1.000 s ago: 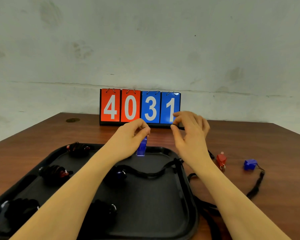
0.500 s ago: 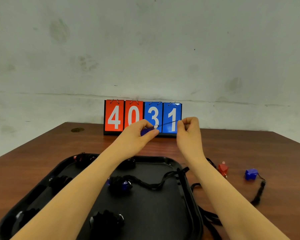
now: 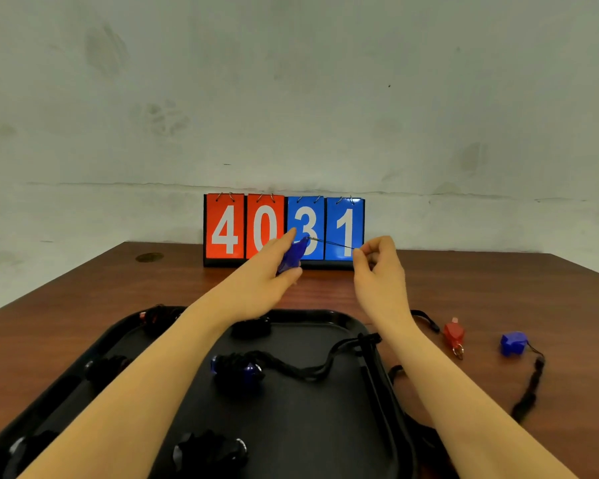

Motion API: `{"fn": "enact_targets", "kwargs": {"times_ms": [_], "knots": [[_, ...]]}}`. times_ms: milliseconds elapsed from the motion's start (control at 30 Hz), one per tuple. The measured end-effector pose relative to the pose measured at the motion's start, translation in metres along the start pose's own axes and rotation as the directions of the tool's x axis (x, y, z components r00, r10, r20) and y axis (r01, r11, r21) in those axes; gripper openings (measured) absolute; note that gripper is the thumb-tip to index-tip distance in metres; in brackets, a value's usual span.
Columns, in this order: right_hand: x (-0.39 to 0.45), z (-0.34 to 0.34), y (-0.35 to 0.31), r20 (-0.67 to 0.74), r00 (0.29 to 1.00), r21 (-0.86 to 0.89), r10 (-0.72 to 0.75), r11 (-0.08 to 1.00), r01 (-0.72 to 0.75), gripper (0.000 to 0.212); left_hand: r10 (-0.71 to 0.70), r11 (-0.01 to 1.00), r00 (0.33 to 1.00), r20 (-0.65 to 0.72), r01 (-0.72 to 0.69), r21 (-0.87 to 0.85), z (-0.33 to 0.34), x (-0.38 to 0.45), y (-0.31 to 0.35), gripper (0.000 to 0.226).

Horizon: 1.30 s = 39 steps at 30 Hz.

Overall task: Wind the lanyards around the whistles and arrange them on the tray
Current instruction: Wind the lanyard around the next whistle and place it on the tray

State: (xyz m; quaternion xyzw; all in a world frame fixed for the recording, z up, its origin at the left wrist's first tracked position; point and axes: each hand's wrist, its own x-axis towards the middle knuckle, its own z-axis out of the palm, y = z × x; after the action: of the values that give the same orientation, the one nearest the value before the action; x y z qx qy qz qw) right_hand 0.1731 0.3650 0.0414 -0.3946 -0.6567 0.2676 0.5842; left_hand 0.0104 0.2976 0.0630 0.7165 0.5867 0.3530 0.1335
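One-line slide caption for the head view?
Left hand holds a blue whistle; right hand pulls its cord taut above the tray.

wound whistles (image 3: 237,369) in tray (image 3: 312,426), two whistles (image 3: 454,334) right of it.

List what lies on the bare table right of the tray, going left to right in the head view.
Red whistle → blue whistle → its black lanyard, trailing toward the near edge.
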Motion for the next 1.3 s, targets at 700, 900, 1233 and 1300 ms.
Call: {"fn": "enact_targets", "kwargs": {"times_ms": [700,900,1233,1300], "knots": [[0.003,-0.008,0.024,-0.093,0.994,-0.055,-0.053,0.997,0.048,0.002,-0.045,0.953,0.992,-0.116,0.008,-0.304,0.001,-0.015,-0.004,0.038],[0.004,-0.006,0.023,-0.044,0.999,-0.062,-0.013,0.998,0.01,0.007,-0.244,0.653,0.954,-0.177,0.027,-0.757,0.009,-0.015,0.0,0.023],[-0.025,0.021,0.004,0.455,0.873,-0.329,-0.176,0.877,0.349,0.012,-0.409,0.406,0.905,-0.12,0.063,-0.912,0.015,-0.011,-0.001,0.017],[-0.028,0.022,-0.002,0.52,0.835,-0.275,-0.18,0.89,0.363,0.013,-0.421,0.51,0.888,-0.187,0.061,-0.858,0.014,-0.01,-0.005,0.018]]}}
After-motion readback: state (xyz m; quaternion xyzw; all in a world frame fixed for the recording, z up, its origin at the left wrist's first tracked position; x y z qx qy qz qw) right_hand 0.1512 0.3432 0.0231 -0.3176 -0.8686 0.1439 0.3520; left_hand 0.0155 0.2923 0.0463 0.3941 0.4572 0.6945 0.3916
